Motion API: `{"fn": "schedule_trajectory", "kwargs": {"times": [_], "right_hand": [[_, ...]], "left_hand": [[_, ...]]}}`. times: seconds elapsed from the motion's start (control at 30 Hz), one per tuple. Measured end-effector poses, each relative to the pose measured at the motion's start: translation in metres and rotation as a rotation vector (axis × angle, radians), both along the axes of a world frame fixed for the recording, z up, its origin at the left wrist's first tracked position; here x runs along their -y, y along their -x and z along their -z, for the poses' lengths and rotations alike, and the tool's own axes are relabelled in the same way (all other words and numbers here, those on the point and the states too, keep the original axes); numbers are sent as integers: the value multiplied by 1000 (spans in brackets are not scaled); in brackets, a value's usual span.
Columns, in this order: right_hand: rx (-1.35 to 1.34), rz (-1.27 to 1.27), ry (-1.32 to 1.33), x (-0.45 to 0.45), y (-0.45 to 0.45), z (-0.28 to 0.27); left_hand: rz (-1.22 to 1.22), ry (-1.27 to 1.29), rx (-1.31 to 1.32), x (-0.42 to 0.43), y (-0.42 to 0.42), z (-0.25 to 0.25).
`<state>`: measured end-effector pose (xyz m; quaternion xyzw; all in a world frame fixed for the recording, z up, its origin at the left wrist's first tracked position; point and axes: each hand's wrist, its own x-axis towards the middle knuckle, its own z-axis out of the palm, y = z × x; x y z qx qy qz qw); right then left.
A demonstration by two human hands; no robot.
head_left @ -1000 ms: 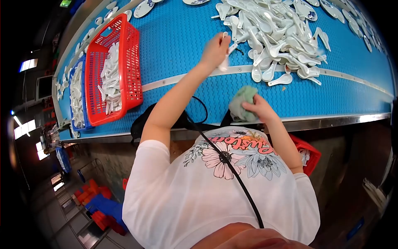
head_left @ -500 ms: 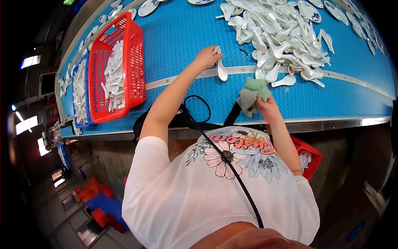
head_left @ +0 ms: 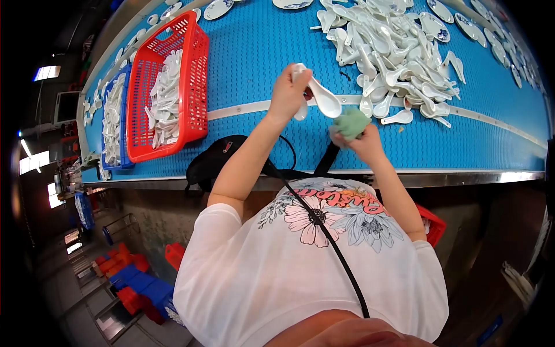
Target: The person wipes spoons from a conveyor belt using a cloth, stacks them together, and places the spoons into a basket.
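Observation:
My left hand [head_left: 287,92] is closed around the handle of a white ceramic soup spoon [head_left: 328,105], whose bowl points toward the right hand. Below those fingers the tip of a second white spoon [head_left: 300,111] shows; I cannot tell whether it is held too. My right hand [head_left: 369,146] grips a crumpled green and grey cloth [head_left: 352,122], close to the spoon's bowl. Just beyond the cloth lies a large heap of similar white spoons [head_left: 393,69], with one loose spoon [head_left: 398,117] at its near edge.
A red basket [head_left: 198,87] and a blue basket [head_left: 125,92] with white spoons stand at the left on the blue table mat [head_left: 248,69]. Patterned plates [head_left: 433,26] lie at the far side and right. A black bag [head_left: 214,159] rests by the front edge.
My left hand has turned the spoon so its bowl swings right, toward the cloth. My right hand has moved slightly up and left, gathering the cloth tighter.

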<state>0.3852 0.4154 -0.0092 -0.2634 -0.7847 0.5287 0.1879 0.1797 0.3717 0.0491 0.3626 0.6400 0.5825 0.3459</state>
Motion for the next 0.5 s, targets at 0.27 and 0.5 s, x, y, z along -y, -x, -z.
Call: {"fn": "schedule_trajectory", "kwargs": {"times": [0.27,0.5], "right_hand": [[-953,-135,1453,5,-6,-13],[-890,-39,1582,8,-7,-15]], "left_hand": [[26,151,499,9,-33,-8],[139,130,355,20,-35,-10]]}}
